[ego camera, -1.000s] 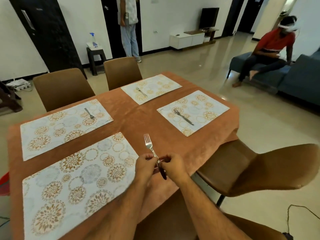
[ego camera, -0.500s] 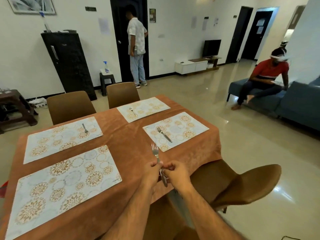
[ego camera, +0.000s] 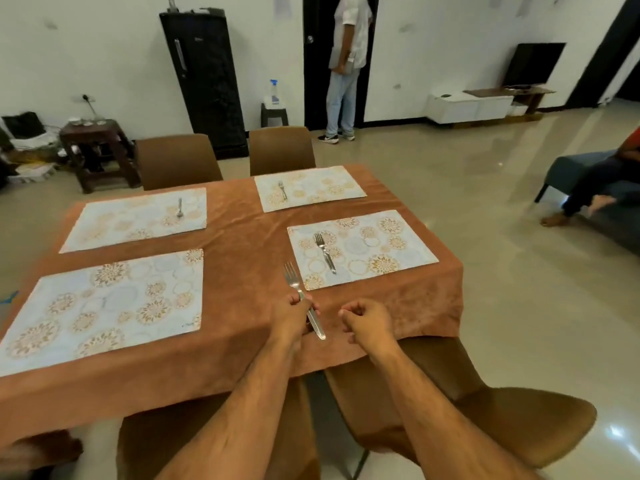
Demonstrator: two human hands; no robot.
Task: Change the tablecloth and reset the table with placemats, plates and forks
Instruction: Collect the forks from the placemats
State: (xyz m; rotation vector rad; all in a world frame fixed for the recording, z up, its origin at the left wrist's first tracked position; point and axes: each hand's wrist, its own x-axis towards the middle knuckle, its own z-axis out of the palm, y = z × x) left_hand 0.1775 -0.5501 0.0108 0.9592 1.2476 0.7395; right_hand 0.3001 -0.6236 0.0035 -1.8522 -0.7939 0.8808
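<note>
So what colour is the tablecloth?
Plain rust-orange tablecloth; the head view shows it.

A bare strip of rust-brown tablecloth [ego camera: 239, 258] runs near to far down the desk's middle, between the patterned pale-blue placemats [ego camera: 104, 306]. Three far placemats each carry a steel fork [ego camera: 325, 252]; the near-left one lies bare. Brown upholstered chairs [ego camera: 485, 420] crowd the near edge.
</note>
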